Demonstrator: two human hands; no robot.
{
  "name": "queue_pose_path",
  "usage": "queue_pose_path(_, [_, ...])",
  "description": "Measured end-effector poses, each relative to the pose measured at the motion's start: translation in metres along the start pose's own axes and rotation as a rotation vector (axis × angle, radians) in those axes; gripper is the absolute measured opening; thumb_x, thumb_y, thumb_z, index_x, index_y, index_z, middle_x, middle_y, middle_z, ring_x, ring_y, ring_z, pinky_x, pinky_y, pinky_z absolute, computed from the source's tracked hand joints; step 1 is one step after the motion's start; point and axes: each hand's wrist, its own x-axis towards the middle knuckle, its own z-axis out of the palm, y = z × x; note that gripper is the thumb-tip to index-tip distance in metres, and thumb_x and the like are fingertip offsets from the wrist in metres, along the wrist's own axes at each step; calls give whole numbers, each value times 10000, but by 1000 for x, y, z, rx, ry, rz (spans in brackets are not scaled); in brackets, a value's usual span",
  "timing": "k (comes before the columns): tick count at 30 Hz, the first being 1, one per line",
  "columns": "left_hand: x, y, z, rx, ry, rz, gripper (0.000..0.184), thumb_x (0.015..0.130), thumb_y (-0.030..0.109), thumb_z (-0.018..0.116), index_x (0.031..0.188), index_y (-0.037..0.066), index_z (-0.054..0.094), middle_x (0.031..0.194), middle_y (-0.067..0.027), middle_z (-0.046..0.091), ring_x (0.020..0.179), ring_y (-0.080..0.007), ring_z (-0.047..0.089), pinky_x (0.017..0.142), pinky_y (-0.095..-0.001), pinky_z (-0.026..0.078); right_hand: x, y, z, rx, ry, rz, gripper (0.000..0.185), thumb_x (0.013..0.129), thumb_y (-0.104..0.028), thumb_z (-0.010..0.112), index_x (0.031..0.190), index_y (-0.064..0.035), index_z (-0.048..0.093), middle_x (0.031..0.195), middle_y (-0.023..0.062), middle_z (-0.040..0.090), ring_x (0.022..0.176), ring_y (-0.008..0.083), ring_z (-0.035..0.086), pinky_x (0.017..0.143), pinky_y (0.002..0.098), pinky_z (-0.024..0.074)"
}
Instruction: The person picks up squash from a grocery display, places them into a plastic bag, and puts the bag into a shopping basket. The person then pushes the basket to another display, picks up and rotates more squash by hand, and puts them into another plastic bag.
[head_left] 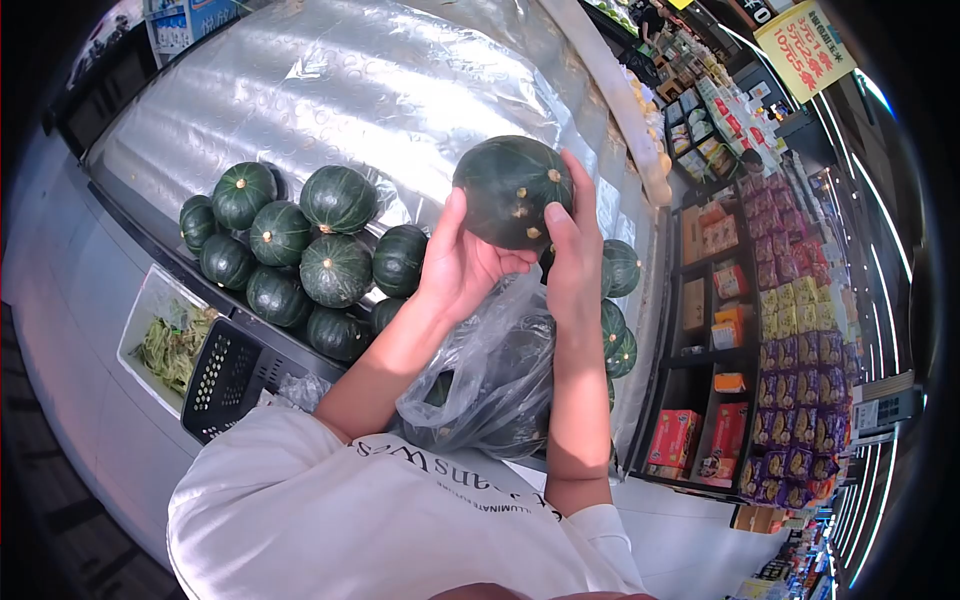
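Note:
A dark green pumpkin (pixel 500 195) with a few pale spots is held up between my two hands. My left hand (pixel 465 255) cups it from the lower left, thumb against its side. On the right edge, my right hand (pixel 575 235) presses it with thumb and fingers. Below them lies a clear plastic bag (pixel 490 370), with dark rounded shapes showing through it. Several green pumpkins (pixel 335 270) are grouped left of my left forearm, and more pumpkins (pixel 620 268) sit beyond my right forearm.
Silvery foil sheeting (pixel 330 90) covers the display stand. At its lower left are a black basket (pixel 215 365) and a white bin (pixel 150 295) holding wilted leaves. Shelves (pixel 690 390) with boxes and hanging snack packs (pixel 800 360) stand to the right.

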Motion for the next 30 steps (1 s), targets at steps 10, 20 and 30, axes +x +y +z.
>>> queue_pose_path(10, [0, 1, 5, 20, 73, 16, 726, 910, 620, 404, 1322, 23, 394, 1128, -136, 614, 800, -244, 673, 665, -326, 563, 2, 5, 4, -206, 18, -94, 732, 822, -156, 590, 1415, 71, 226, 1224, 253, 533, 1127, 310, 553, 976, 363, 410])
queue_pose_path(20, [-4, 0, 12, 70, 57, 55, 740, 897, 626, 430, 1356, 49, 361, 1208, -125, 571, 897, -228, 658, 691, -332, 565, 0, 5, 3, -148, 11, -135, 744, 792, -120, 613, 1414, 39, 239, 1194, 241, 550, 1086, 290, 582, 930, 368, 461])
queue_pose_path(30, [-8, 1, 8, 140, 27, -11, 764, 898, 658, 373, 1352, 44, 374, 1170, -133, 593, 898, -225, 657, 721, -345, 569, 0, 9, 1, -41, 3, -85, 750, 779, -138, 606, 1410, 54, 247, 1233, 271, 529, 1111, 322, 575, 958, 377, 443])
